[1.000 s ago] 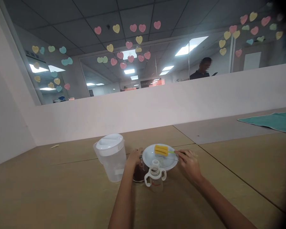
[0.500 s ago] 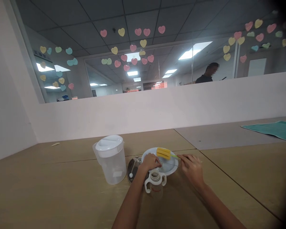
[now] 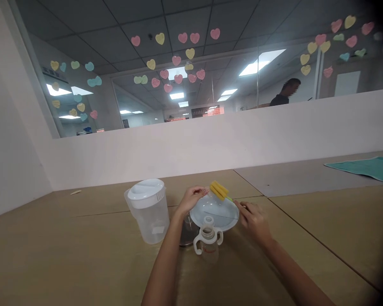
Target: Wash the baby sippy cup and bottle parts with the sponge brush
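A yellow sponge bottle brush (image 3: 219, 190) with a thin green handle is gripped in my right hand (image 3: 254, 221), its head tilted over the far rim of a white bowl (image 3: 230, 216). My left hand (image 3: 193, 199) is at the bowl's far left rim, fingers pinched close to the sponge; what they hold is too small to make out. In front of the bowl stands a clear baby bottle (image 3: 210, 250) with two white handles and an open mouth. A small white ring (image 3: 208, 220) shows just behind it. My left forearm partly covers a dark metal dish (image 3: 188, 238).
A clear plastic pitcher (image 3: 151, 219) with a white lid stands left of my left arm. A teal cloth (image 3: 367, 168) lies at the far right of the table. Behind is a low white wall (image 3: 115, 157) under a window, with a person beyond the glass.
My left hand has lifted out of the bowl, up and to the left. The brush has risen to the far rim and tilted, with my right hand slightly higher.
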